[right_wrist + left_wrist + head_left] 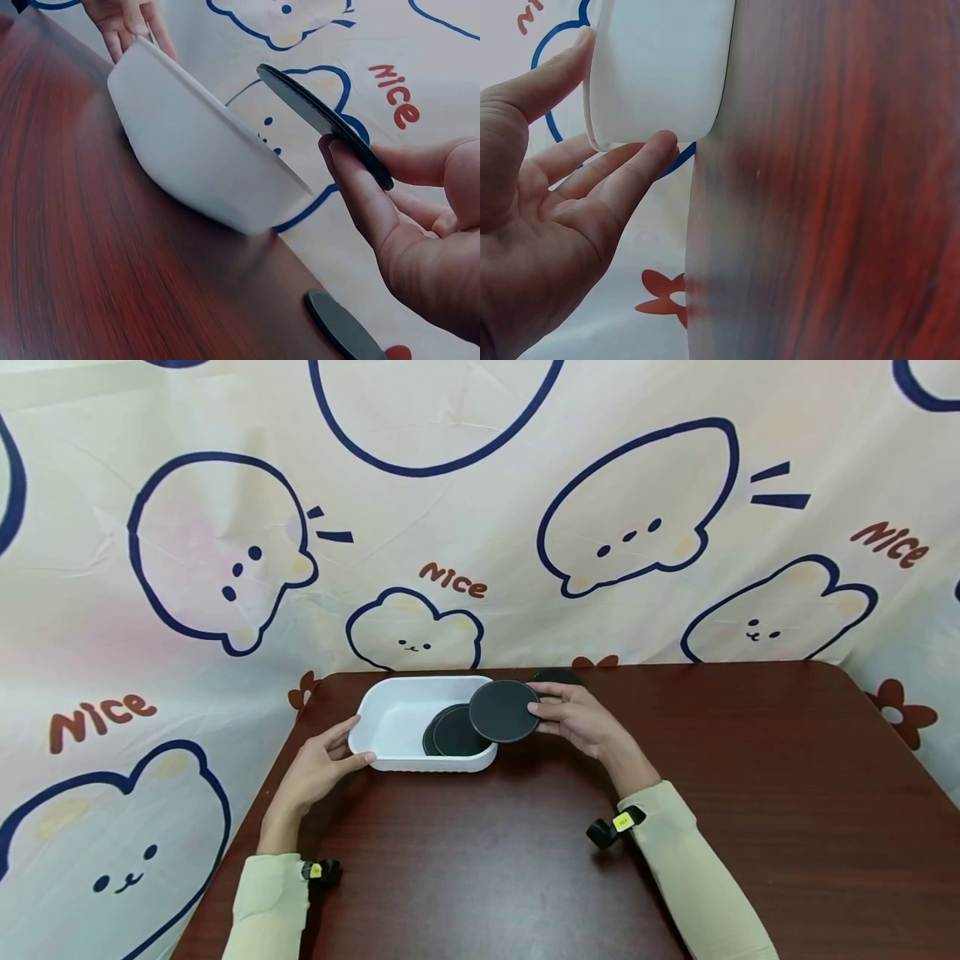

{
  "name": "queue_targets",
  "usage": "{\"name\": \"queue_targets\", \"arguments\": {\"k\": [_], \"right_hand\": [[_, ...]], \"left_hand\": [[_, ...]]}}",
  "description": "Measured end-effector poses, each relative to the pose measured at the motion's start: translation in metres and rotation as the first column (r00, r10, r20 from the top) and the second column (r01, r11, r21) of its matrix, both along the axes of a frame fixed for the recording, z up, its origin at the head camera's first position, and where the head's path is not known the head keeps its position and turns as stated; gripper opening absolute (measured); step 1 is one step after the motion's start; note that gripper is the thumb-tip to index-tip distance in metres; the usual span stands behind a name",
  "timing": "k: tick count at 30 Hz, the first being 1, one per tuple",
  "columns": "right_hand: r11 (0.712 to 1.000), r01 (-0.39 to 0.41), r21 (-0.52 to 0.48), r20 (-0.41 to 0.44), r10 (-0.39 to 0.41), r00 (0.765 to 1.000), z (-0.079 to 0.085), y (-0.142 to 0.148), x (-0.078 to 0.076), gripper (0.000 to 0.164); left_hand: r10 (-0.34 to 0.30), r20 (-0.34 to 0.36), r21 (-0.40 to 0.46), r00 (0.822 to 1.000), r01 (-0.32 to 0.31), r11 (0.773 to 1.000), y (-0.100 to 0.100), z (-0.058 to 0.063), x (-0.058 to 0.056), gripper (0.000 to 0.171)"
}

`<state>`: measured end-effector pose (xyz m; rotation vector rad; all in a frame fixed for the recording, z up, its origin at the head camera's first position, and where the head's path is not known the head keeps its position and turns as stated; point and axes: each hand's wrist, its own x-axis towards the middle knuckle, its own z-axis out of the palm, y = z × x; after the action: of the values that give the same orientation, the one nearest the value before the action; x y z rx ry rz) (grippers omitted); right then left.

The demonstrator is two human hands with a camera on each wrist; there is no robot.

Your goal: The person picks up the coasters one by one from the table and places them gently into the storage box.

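Observation:
A white oval-cornered plastic tub (397,762) stands toward the back of the table. My left hand (315,768) grips its left end, thumb at the near rim and fingers around the far corner; in the left wrist view, the fingers (600,180) lie along the tub's outside. Inside the tub, at its right, lie black round coasters (459,732) that overlap. My right hand (581,718) pinches another black coaster (322,120) between thumb and fingers, tilted above the tub's right rim.
Behind the right hand, one more black coaster (341,326) lies on the table near its back edge. The dark reddish wood table (480,877) meets a hanging cloth (465,527) printed with cartoon bears.

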<state>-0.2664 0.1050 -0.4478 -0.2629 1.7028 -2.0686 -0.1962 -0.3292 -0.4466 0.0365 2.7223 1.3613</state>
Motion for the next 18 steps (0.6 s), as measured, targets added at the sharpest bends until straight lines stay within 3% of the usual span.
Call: {"name": "queue_targets", "arguments": {"k": [18], "right_hand": [[0.998,0.033,-0.051,0.073,-0.03,0.997,0.006,-0.058,0.005,0.058]], "left_hand": [[0.0,0.005,0.007,1.0,0.0,1.0,0.0,0.0,0.0,0.089]]}}
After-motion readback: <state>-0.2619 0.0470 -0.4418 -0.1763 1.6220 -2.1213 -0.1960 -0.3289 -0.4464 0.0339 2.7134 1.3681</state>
